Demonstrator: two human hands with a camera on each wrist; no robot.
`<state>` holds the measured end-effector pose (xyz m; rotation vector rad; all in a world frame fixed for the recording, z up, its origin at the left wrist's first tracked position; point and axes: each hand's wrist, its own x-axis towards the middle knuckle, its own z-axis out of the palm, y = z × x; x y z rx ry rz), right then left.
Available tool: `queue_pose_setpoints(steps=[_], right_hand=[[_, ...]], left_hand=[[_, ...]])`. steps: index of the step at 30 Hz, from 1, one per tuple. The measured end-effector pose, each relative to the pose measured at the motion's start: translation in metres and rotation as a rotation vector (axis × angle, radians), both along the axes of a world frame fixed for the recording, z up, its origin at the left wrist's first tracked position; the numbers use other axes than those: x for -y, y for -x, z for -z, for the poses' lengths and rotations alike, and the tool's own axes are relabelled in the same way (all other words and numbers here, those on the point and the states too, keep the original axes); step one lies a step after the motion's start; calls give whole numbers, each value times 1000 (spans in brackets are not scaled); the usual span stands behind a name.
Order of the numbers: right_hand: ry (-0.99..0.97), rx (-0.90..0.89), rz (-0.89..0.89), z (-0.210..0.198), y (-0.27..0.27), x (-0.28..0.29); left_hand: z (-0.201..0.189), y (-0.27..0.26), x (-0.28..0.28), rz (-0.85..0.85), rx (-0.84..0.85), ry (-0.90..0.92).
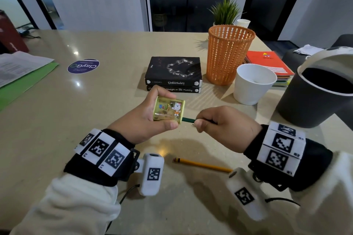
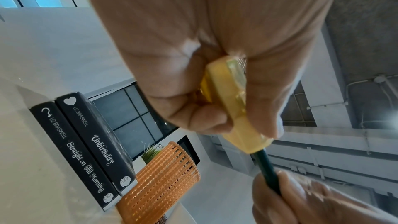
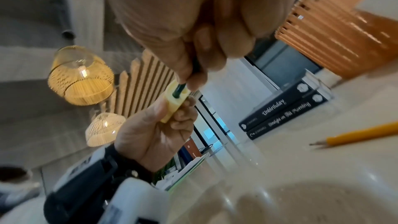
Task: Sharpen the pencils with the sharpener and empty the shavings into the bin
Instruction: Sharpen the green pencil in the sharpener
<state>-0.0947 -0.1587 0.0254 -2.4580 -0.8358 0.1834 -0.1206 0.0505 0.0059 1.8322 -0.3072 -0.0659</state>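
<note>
My left hand [image 1: 150,114] grips a yellow see-through sharpener box [image 1: 170,108] with a cartoon bear on it, held above the table. Shavings show inside it. A dark green pencil [image 1: 188,119] sticks into the sharpener's right end, and my right hand [image 1: 217,126] pinches it close to the sharpener. The left wrist view shows the sharpener [image 2: 234,101] and the green pencil [image 2: 267,168] from behind. In the right wrist view the pencil [image 3: 180,89] enters the sharpener's [image 3: 174,103] hole. A yellow pencil [image 1: 202,164] lies on the table below my hands.
A dark grey bin [image 1: 317,89] with a swing lid stands at the right. A white cup [image 1: 252,84], an orange mesh basket [image 1: 228,53] and two stacked black books [image 1: 173,74] sit behind my hands. Notebooks [image 1: 271,63] lie far right, papers [image 1: 21,66] far left.
</note>
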Motion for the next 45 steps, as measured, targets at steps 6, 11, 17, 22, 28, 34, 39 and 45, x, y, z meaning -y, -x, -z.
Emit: queue_pose_setpoints(steps=[6,11,17,22,28,34,39,45], right_hand=[[99,388,-2,7,8,-4],[170,711,-37,9,6,-6],[145,786,-45,7,7,-5],[129,685,-41,5,10,-4],[91,490,-26,3,5,-5],[58,115,-50,2,-4,-5],[-34,-38,-11,-3,-5,0],[74,514,-50,-12,-3,5]], left_hand=[[1,-2,-3,-11,-58,81],[3,-4,-7,-17,-133,145],[5,-6,-8,4,-158,200],[9,-5,-6,26,-160,180],[3,0,-5,-12,-67,103],[1,0,-4,-10,-22,58],[-2,-2,-1,-5,-35,44],[-2,-10,1,-37,-81,116]])
